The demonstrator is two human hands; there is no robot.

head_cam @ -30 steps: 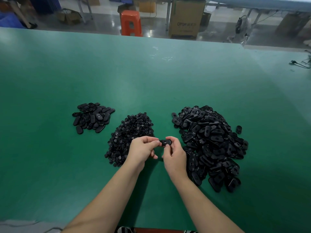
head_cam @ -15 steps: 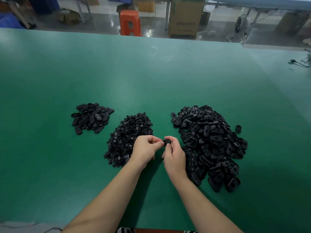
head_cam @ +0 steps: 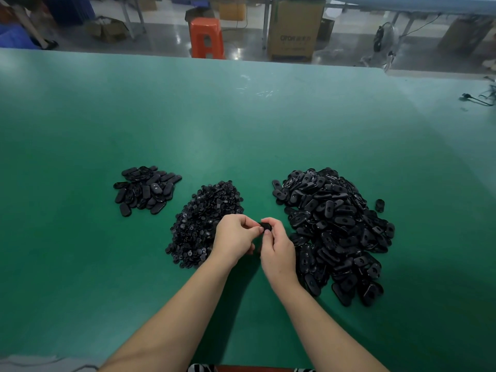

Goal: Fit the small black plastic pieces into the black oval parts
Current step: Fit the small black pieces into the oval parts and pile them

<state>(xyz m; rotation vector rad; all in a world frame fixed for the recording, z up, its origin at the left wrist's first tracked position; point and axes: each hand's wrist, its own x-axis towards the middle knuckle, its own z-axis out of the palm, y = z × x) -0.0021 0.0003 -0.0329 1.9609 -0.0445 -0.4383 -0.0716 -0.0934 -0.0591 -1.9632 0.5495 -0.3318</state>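
One black oval part (head_cam: pixel 265 226) is pinched between my left hand (head_cam: pixel 236 237) and my right hand (head_cam: pixel 277 247), just above the green table (head_cam: pixel 241 124); my fingers cover most of it. A heap of small black plastic pieces (head_cam: pixel 206 224) lies under and left of my left hand. A big pile of black oval parts (head_cam: pixel 335 226) spreads to the right of my right hand. A smaller pile of oval parts (head_cam: pixel 146 189) sits further left.
A single oval part (head_cam: pixel 379 205) lies apart at the right of the big pile. Beyond the table's far edge stand an orange stool (head_cam: pixel 206 37), a cardboard box (head_cam: pixel 294 28) and a fan (head_cam: pixel 383 38). A black cable (head_cam: pixel 477 98) lies at the far right.
My hands have drawn closer together around the oval part, so less of it shows between the fingers. The piles have not moved.
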